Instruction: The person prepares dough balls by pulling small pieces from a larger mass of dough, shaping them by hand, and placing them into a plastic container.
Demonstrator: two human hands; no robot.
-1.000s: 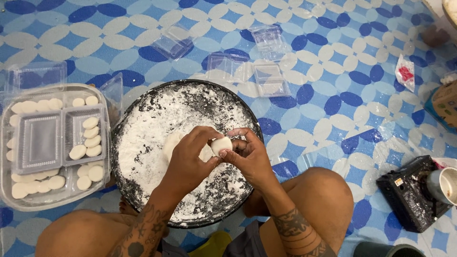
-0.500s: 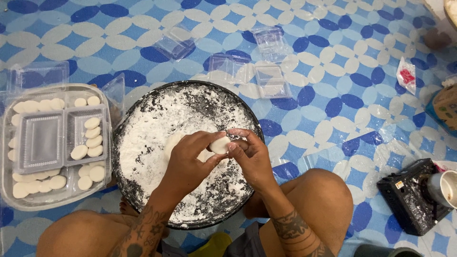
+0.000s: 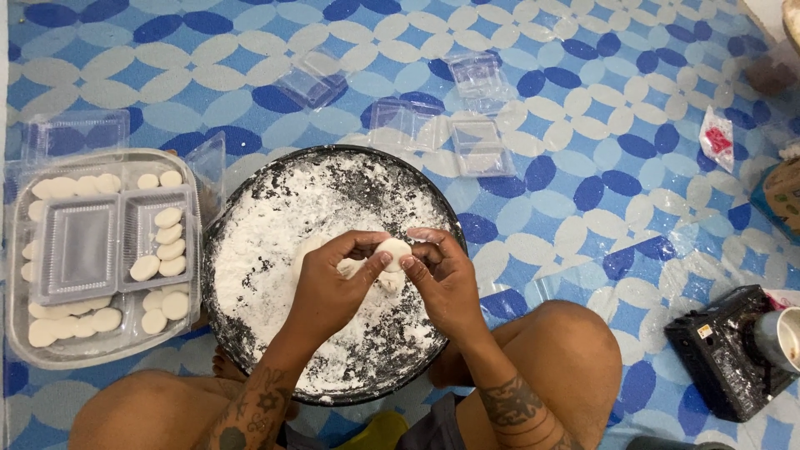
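While it hung just above the floured pan [image 3: 250, 208], the dough [image 3: 393, 248] was pinched between both thumbs and forefingers, left hand [image 3: 329, 287] and right hand [image 3: 442, 279] meeting at it from either side, equally near. Roughly round, it showed no clear long axis. Left of the pan sat a tray [image 3: 21, 333] of shaped pieces; clear boxes [image 3: 479, 146] lay beyond on the blue patterned mat [image 3: 633, 108].

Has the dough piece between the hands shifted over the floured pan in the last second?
No. The dough piece, pinched by the left hand and right hand, sits at the same spot relative to the round black pan.
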